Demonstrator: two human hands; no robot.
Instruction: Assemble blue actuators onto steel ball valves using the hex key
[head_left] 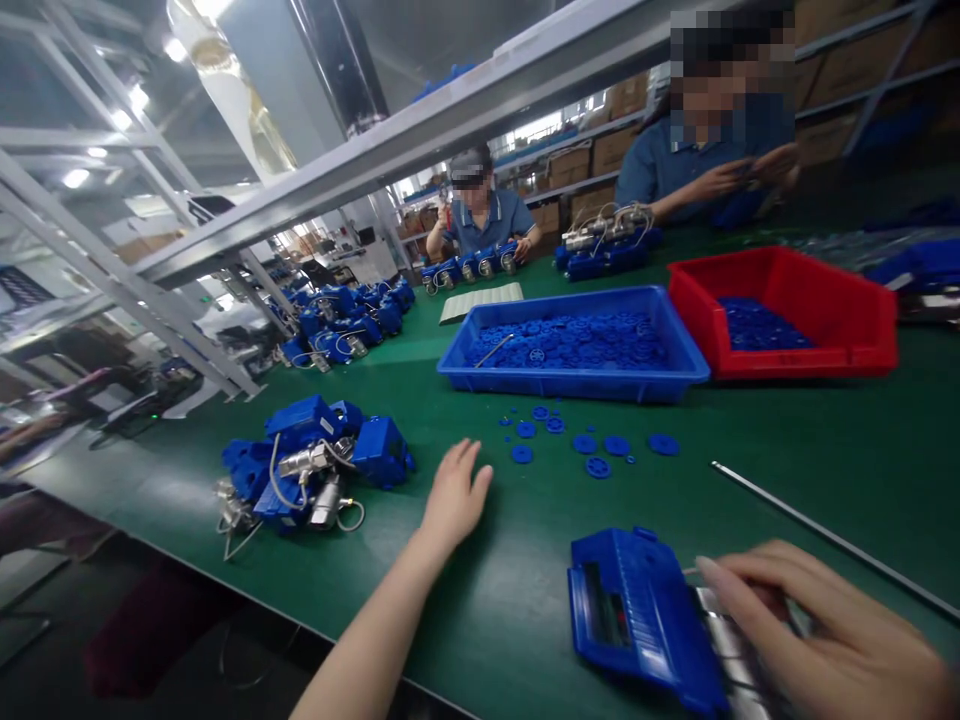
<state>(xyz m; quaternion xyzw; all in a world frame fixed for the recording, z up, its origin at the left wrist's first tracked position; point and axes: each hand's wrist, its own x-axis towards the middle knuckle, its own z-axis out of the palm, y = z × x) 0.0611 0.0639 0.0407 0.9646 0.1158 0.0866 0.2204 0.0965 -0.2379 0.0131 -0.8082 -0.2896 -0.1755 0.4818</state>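
My left hand (456, 495) is stretched over the green table, fingers apart, with nothing in it. Small blue gear wheels (526, 430) lie scattered just beyond it. At the lower right, my right hand (810, 620) is closed around the metal fitting end of a blue meter unit (637, 610), its thumb near a thin light cable. This unit has a dark window in its housing and lies tilted low over the table. Part of its metal fitting (731, 640) is hidden behind my fingers. A pile of similar blue meter units (300, 460) with metal valves sits left of my left hand.
A blue tray (577, 384) of gears and a red bin (810, 362) stand beyond my hands. On the right lies a long metal rod (825, 530). Two co-workers (487, 220) sit across the table among more units (345, 320). A grey shelf beam (390, 140) crosses overhead.
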